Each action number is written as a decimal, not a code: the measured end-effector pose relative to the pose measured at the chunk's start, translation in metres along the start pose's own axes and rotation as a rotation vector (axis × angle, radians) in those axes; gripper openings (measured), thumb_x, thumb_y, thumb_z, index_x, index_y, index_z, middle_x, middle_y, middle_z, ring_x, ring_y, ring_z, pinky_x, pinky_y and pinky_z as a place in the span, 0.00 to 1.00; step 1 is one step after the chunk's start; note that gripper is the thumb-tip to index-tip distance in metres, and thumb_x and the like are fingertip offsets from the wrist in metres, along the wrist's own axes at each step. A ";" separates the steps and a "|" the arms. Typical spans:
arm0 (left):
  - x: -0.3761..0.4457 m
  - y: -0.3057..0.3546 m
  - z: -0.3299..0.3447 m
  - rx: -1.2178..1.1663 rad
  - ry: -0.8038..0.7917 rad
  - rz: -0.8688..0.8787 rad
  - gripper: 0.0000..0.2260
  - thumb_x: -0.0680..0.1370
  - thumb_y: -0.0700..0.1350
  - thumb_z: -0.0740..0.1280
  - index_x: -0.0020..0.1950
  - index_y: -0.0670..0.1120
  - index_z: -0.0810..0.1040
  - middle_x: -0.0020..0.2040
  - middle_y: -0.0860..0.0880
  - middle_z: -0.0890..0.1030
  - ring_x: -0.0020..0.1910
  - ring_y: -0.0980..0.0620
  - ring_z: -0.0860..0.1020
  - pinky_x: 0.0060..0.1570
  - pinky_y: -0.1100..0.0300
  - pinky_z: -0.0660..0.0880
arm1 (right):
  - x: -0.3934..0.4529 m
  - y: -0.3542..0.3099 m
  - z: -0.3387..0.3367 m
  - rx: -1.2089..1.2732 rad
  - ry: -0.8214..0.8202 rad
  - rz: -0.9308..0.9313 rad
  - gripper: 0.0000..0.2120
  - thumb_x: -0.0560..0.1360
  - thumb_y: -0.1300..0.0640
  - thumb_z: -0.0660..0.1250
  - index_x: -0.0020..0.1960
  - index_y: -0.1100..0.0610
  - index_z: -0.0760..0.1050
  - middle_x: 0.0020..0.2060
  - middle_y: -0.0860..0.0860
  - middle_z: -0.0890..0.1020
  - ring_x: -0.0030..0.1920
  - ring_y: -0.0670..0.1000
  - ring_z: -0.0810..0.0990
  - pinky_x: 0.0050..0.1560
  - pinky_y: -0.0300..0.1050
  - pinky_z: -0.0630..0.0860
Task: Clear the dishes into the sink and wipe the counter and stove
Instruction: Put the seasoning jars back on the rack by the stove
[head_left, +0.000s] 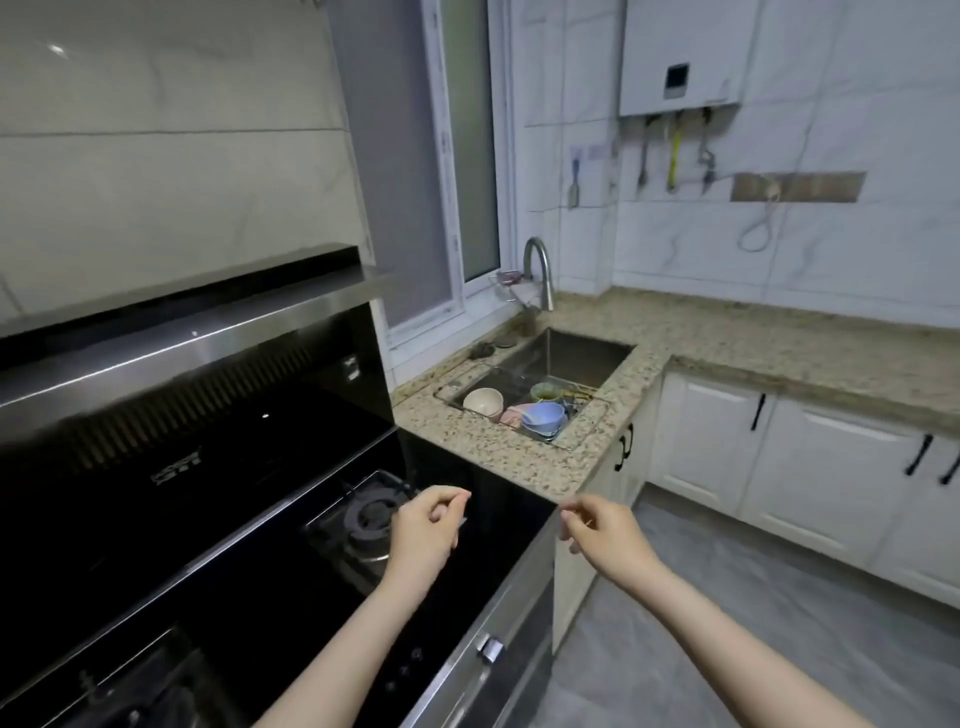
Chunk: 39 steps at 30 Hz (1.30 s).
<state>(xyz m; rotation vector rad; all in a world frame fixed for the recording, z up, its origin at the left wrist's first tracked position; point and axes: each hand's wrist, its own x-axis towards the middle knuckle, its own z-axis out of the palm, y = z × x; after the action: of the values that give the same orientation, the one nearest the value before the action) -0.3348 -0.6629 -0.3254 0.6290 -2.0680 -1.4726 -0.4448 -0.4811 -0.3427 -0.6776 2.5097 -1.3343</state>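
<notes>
Loose left grip (426, 525) above glossy black stove (291, 587)

The stove (260, 519) lies left of the desk (498, 452); the sink (582, 358), set into the desk beyond, holds bowls (540, 418), with the faucet (540, 270) behind it.
</notes>
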 end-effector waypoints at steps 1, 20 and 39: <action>0.011 -0.001 0.014 -0.012 -0.014 0.006 0.09 0.76 0.39 0.66 0.38 0.50 0.80 0.20 0.51 0.70 0.20 0.57 0.66 0.24 0.66 0.63 | 0.008 0.008 -0.008 -0.010 0.011 0.011 0.07 0.77 0.58 0.63 0.42 0.48 0.75 0.35 0.49 0.83 0.36 0.50 0.81 0.45 0.46 0.77; 0.181 0.040 0.304 -0.035 -0.314 0.108 0.06 0.77 0.42 0.66 0.41 0.48 0.81 0.22 0.52 0.71 0.19 0.60 0.67 0.25 0.66 0.64 | 0.156 0.145 -0.215 -0.011 0.287 0.207 0.08 0.78 0.61 0.61 0.42 0.54 0.75 0.32 0.49 0.80 0.31 0.44 0.78 0.35 0.33 0.74; 0.211 0.076 0.523 0.023 -0.241 -0.036 0.15 0.78 0.45 0.64 0.33 0.43 0.77 0.19 0.50 0.70 0.18 0.55 0.66 0.24 0.63 0.63 | 0.244 0.282 -0.407 0.087 0.249 0.209 0.10 0.77 0.60 0.61 0.40 0.52 0.76 0.32 0.49 0.81 0.35 0.52 0.80 0.46 0.47 0.77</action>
<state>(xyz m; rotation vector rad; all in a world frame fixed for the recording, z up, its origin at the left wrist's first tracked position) -0.8400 -0.4036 -0.3655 0.5209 -2.2674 -1.6149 -0.9018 -0.1707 -0.3404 -0.2347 2.6026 -1.5196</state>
